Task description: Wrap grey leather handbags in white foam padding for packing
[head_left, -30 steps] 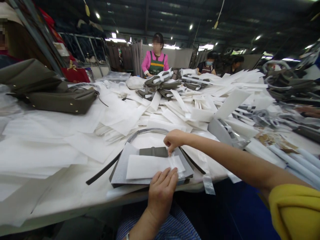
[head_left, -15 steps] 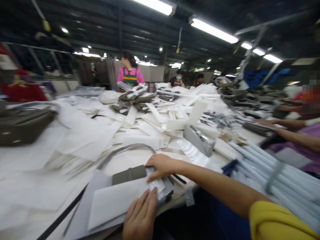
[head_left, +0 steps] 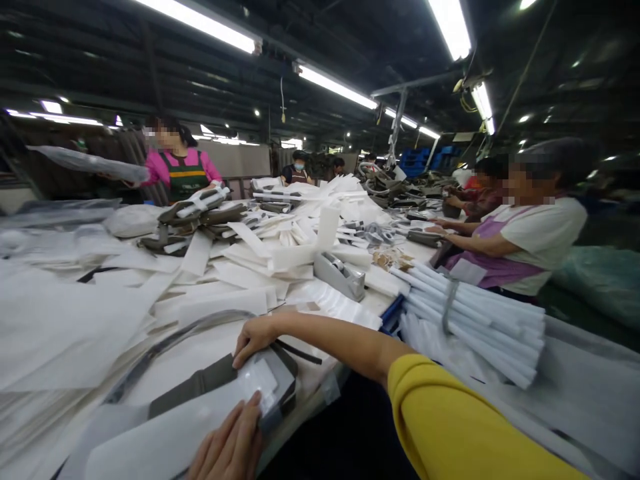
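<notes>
A grey-brown handbag (head_left: 195, 387) lies in front of me, its long handle (head_left: 175, 338) wrapped in grey film and arching over the table. A white foam sheet (head_left: 170, 427) covers much of its upper side. Clear plastic (head_left: 260, 381) lies over the bag's right end. My left hand (head_left: 230, 443) rests with fingers stretched out flat on the sheet and the edge of the plastic. From the far side, my right hand (head_left: 257, 339) curls over the bag's edge beside the plastic; some of its fingertips are hidden.
A grey tape dispenser (head_left: 339, 277) stands beyond my hands among piled white foam strips (head_left: 250, 240). A bundle of white tubes (head_left: 480, 320) lies to the right. Co-workers sit or stand around the table, one (head_left: 520, 233) at the right and one (head_left: 183, 163) across.
My view has swung to the right. My right hand has shifted from on top of the clear plastic to the bag's far edge. A co-worker across now holds up clear film.
</notes>
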`<state>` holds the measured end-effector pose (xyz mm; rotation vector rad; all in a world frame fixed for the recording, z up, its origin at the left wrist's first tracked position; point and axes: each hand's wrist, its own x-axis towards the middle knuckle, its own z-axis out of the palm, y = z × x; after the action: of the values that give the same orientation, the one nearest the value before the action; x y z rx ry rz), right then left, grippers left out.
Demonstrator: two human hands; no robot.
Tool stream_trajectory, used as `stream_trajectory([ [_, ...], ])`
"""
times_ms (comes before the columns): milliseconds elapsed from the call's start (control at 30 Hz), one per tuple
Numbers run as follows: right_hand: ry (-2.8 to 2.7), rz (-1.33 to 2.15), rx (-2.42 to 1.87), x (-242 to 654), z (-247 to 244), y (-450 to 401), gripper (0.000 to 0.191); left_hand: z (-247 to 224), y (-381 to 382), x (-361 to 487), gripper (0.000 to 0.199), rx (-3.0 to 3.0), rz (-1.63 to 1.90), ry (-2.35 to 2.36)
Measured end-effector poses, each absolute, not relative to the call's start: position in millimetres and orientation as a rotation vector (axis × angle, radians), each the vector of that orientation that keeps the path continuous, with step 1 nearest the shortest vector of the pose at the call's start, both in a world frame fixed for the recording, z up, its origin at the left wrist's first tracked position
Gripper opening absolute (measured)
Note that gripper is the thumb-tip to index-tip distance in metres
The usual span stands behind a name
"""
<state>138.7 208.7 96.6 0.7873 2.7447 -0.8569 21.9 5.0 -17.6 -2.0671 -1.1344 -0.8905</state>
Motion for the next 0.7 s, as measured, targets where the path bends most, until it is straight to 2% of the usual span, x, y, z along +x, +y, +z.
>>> stream_trajectory([
  [67,2.879,-0.780,0.840,151,99,189,0.013,-11,-2,29,0.049,-2.022,-0.930,-1.280],
  [167,3.072,-0.750,0.888,178,90,145,0.032,1,-13,43,0.031,-2.011,-1.013,-1.447],
  [267,3.313,-0.638,0.871,209,62,104,0.046,11,-16,49,0.027,-2.073,-1.016,-1.577],
  [300,3.369,-0.551,0.814,217,51,95,0.057,14,-17,47,0.028,-2.100,-1.000,-1.619],
  [333,3.407,-0.435,0.779,224,41,88,0.069,17,-17,44,0.030,-2.141,-0.972,-1.650],
  [367,3.438,-0.321,0.745,229,33,83,0.072,21,-19,40,0.032,-2.197,-0.934,-1.653],
  [533,3.465,0.047,0.592,235,25,87,0.076,45,-33,0,0.044,-2.390,-0.550,-1.445],
  [700,3.416,0.158,0.607,243,38,108,0.087,67,-49,-50,0.078,-2.294,-0.205,-1.518],
])
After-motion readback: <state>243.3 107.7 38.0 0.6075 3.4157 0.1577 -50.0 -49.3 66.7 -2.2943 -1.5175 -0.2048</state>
